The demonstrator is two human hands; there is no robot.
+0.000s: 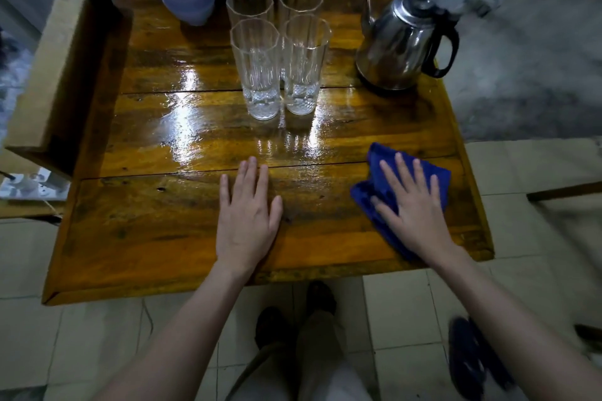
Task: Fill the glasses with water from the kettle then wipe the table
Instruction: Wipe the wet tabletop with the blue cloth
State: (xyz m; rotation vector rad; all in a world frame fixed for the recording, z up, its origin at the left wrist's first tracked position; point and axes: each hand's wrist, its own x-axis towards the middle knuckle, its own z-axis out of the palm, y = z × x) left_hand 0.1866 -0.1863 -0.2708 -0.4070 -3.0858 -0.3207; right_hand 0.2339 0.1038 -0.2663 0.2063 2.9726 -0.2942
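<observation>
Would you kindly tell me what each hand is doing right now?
Left hand: open, flat on the wooden table, holding nothing.
Right hand: open, fingers spread, pressing the blue cloth onto the table.

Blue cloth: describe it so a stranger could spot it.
On the wooden table, four glasses and a steel kettle stand at the back. Nearer, toward the right edge, the right hand lies flat on the cloth. It alone is soft and deep blue.

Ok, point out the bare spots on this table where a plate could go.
Widest bare patch: near-left corner of the table, left of the left hand. Also the strip between the glasses and both hands. Crowded: kettle far right, cloth under the right hand.
</observation>
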